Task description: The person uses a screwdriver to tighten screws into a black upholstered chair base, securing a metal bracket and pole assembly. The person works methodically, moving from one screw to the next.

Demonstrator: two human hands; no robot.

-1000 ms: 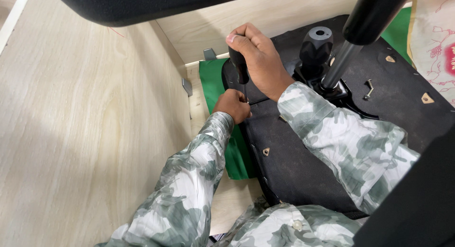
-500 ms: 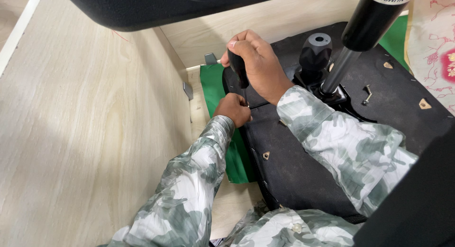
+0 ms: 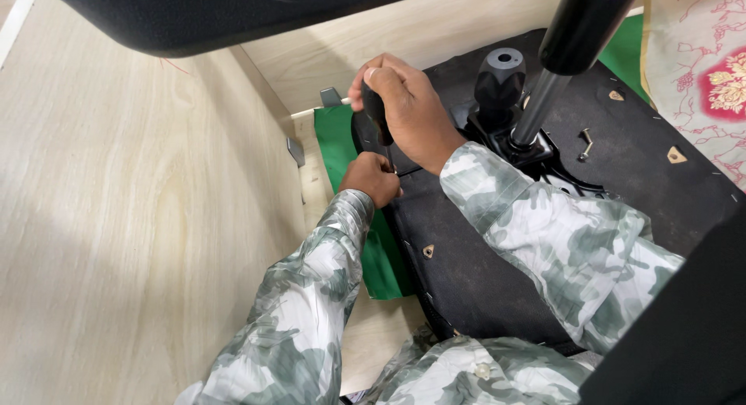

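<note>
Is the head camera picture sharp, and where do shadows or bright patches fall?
Head view: mostly sharp on the right hand, the screwdriver and the left hand; the black chair part along the top edge is soft and dark; a bright washed-out patch lies on the pale wooden panel, with soft shadow under the sleeves.

Camouflage sleeves (image 3: 311, 319), black seat underside (image 3: 497, 265), green cloth (image 3: 336, 141)
</note>
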